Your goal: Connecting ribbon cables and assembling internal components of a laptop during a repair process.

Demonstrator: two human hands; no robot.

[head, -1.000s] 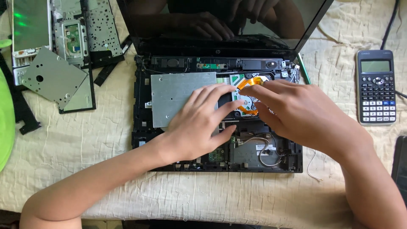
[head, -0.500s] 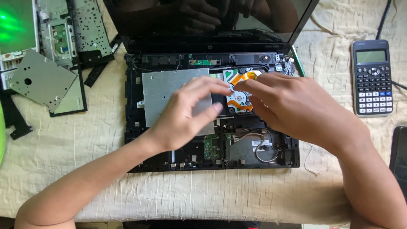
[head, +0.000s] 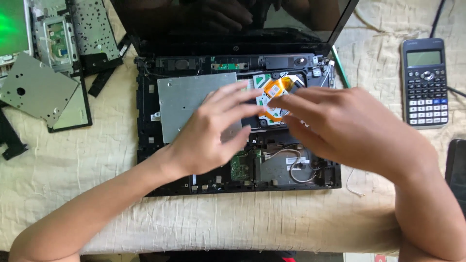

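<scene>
An opened black laptop base (head: 145, 145) lies on a cloth-covered table, its dark screen (head: 233, 19) tilted back. Inside sit a grey metal plate (head: 187, 102), a green circuit board (head: 239, 167) and an orange flex cable (head: 274, 90) on a white labelled part. My left hand (head: 213, 131) hovers over the metal plate, fingers spread and pointing toward the orange cable. My right hand (head: 340, 128) reaches in from the right, fingertips beside the cable; both hands are blurred. Whether the fingers touch the cable I cannot tell. Neither hand visibly holds anything.
A dark calculator (head: 424, 82) lies at the right. Removed laptop panels (head: 36, 92) and a perforated metal keyboard tray (head: 92, 34) lie at the upper left, with black strips (head: 12, 140) nearby. A green glowing surface (head: 12, 24) shows at the top left corner. A black object (head: 457, 170) sits at the right edge.
The view has shifted, so the laptop sits higher and further left in frame. Both hands have lifted slightly and spread, the left hand's fingers now more open over the metal plate.
</scene>
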